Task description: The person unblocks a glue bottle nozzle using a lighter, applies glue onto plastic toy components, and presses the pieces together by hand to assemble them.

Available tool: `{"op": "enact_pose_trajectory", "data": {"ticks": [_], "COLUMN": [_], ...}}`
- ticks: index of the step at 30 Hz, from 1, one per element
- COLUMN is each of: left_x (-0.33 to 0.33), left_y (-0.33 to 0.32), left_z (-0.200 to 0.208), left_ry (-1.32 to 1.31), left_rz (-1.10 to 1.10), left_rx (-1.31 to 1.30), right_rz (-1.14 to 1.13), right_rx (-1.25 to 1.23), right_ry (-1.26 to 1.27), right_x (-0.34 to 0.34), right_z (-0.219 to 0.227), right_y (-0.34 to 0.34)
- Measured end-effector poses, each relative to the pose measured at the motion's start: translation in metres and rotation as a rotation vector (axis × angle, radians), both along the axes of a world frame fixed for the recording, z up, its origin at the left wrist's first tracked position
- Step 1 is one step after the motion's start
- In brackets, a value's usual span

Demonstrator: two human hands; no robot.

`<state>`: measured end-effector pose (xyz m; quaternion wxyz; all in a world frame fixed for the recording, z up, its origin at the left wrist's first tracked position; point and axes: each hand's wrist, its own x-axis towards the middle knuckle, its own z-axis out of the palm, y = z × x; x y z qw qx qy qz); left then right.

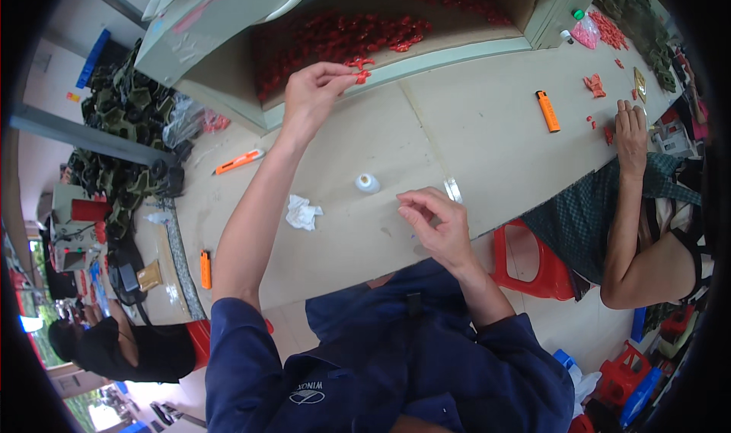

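My left hand [311,98] reaches up to the front of the bin and pinches a small red plastic part [361,76] between thumb and fingertips. Behind it, a heap of similar red parts [327,41] lies inside the grey bin [449,61]. My right hand [440,223] hovers over the table's near side, fingers loosely curved and apart from the thumb, with nothing visible in it. Just left of that hand stands a small white bottle [368,183]. A crumpled white tissue [303,213] lies below my left forearm's right side.
An orange cutter knife [238,162] and an orange lighter [205,270] lie on the left of the table [487,136]. Another orange lighter [547,111] is at right. A co-worker's hand [631,136] rests near red pieces [595,86]. A red stool [533,262] stands below.
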<state>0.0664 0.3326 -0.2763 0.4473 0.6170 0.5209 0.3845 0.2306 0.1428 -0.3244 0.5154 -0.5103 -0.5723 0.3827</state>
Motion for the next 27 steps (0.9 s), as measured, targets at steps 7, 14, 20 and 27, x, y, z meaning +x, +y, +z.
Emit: {"op": "enact_pose_trajectory", "data": {"ticks": [7, 14, 20, 27], "left_x": [0.059, 0.069, 0.084, 0.079], "left_y": [0.056, 0.087, 0.133, 0.143], "left_z": [-0.015, -0.028, -0.031, -0.027], "left_ry": [0.307, 0.121, 0.237, 0.381], "left_rz": [0.127, 0.154, 0.140, 0.070], "left_rx": [0.197, 0.198, 0.229, 0.171], "right_rz": [0.040, 0.084, 0.106, 0.137], "right_rx": [-0.002, 0.002, -0.008, 0.001], "right_ry": [0.052, 0.053, 0.089, 0.090], "right_x": [0.007, 0.009, 0.009, 0.012], "right_z": [-0.007, -0.004, -0.005, -0.006], "right_y": [0.004, 0.006, 0.005, 0.008]}}
